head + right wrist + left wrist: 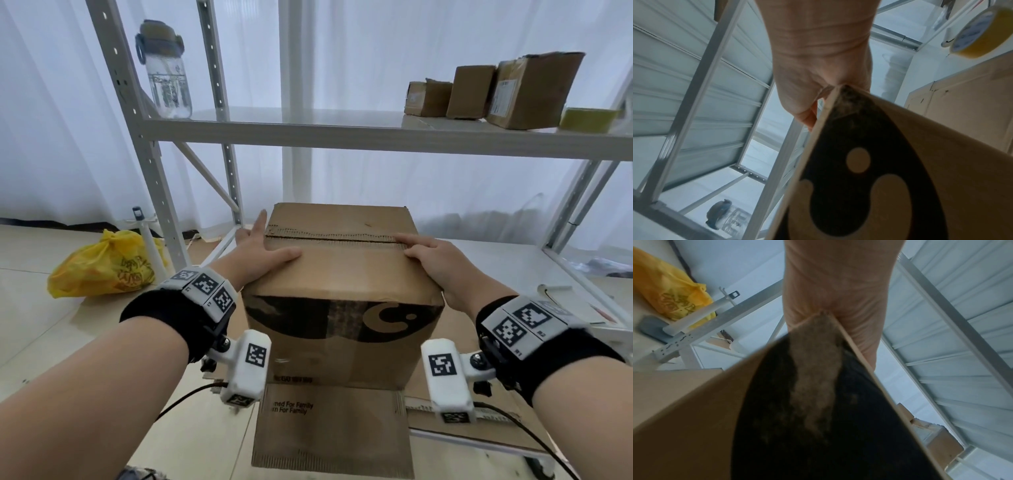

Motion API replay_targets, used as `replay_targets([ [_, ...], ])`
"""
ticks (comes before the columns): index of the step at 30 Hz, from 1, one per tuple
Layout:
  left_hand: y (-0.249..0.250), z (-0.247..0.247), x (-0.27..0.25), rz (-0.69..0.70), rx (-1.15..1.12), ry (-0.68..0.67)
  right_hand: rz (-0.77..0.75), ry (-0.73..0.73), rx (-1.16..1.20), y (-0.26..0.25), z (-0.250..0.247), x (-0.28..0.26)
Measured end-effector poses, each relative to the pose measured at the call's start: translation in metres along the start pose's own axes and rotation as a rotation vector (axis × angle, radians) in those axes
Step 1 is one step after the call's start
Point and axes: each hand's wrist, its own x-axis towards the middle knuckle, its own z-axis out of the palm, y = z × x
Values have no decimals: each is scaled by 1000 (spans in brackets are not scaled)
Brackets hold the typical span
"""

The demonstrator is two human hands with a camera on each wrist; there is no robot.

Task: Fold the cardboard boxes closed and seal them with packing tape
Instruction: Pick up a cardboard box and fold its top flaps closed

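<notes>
- The left hand [263, 251] lies flat on the left side of the top of the big cardboard box [342, 308]. Its fingers are straight.
- The right hand [435, 260] lies flat on the right side of the top, fingers spread loosely.
- The two top flaps are folded down and meet at a seam [332, 236] between the hands.
- The box stands on flat cardboard [329, 431] on the floor, in front of a white shelf [342, 133].
- A yellow tape roll [587, 119] sits on the shelf beside three small boxes [493, 90].
- A yellow bag [102, 265] lies on the floor to the left.

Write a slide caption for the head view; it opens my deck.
Both hands, left and right, press the cardboard box flaps flat, untaped.
</notes>
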Motion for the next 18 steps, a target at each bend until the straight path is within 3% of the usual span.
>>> replay_targets([
  [3,-3,-2,-2,-47,1,-34,4,-24,-8,-8,7,-3],
  [13,29,-23,-1,35,-23,71,-47,-28,-57,-39,-5,10],
  [18,51,-11,15,31,-31,111,-116,-35,-334,-57,-24,34],
])
